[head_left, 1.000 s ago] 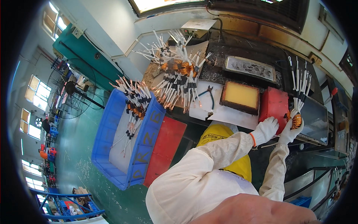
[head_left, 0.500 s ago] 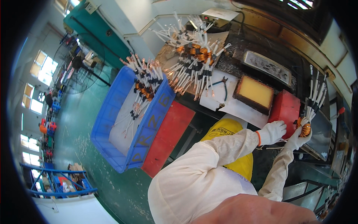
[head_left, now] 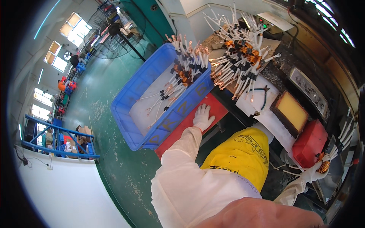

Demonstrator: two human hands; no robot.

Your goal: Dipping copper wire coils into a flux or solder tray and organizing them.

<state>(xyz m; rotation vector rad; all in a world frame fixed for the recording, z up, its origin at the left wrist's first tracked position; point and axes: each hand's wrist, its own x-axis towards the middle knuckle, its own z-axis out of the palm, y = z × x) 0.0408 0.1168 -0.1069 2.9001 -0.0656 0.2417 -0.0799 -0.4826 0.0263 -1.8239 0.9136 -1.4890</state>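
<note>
My left hand (head_left: pixel 203 117), in a white glove, lies with fingers stretched out on a red board (head_left: pixel 178 131) beside the blue plastic crate (head_left: pixel 133 143). At the right, my gloved right hand (head_left: pixel 314 173) grips a copper-wound coil (head_left: pixel 323 164); its bundle of white leads (head_left: pixel 344 138) points up and away. The coil is just right of a red box-shaped block (head_left: pixel 311 142). Similar copper coils (head_left: pixel 185 76) with white leads and bare copper lugs stand in the crate's far right end. The fingertips of the right hand are partly hidden by the coil.
More coils (head_left: pixel 249 53) are piled on the bench beyond the crate. Pliers (head_left: pixel 265 97), a tray with a yellow block (head_left: pixel 291 113) and a metal-rimmed pot (head_left: pixel 308 91) sit to their right. A yellow cloth (head_left: pixel 239 152) covers my lap. A standing fan (head_left: pixel 114 29) is at far left.
My left hand has swung left from the red block to the red board beside the crate. The right hand still holds the coil. The view has turned left.
</note>
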